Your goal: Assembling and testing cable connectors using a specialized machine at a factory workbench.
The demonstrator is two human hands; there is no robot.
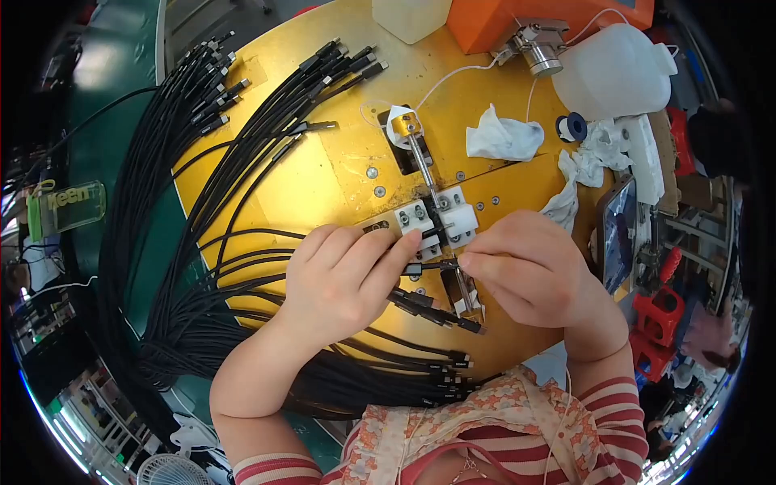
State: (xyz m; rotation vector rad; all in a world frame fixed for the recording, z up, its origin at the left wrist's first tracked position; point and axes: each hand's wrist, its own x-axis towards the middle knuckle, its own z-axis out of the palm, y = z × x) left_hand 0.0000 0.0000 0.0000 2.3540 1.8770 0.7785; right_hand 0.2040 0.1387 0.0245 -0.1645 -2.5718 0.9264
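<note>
My left hand (343, 275) is closed, palm down, over a black cable whose connector (414, 269) comes out from under its fingers. The index fingertip lies against a white clamp block (414, 218) with metal screws. Facing it across a narrow gap is a second white block (459, 220), and a black piece sits between the two. My right hand (529, 271) is pinched, its fingertips beside the connector's metal end; what they grip is too small to make out. A steel rod (424, 166) with a brass-coloured head (406, 124) slopes down to the blocks.
Black cable bundles (267, 137) spread across the yellow table (323, 182) at left and near my body. Beyond are crumpled white tissues (505, 136), a wire spool (571, 128), a white plastic jug (614, 71) and an orange machine (485, 23). A phone (618, 230) leans at right.
</note>
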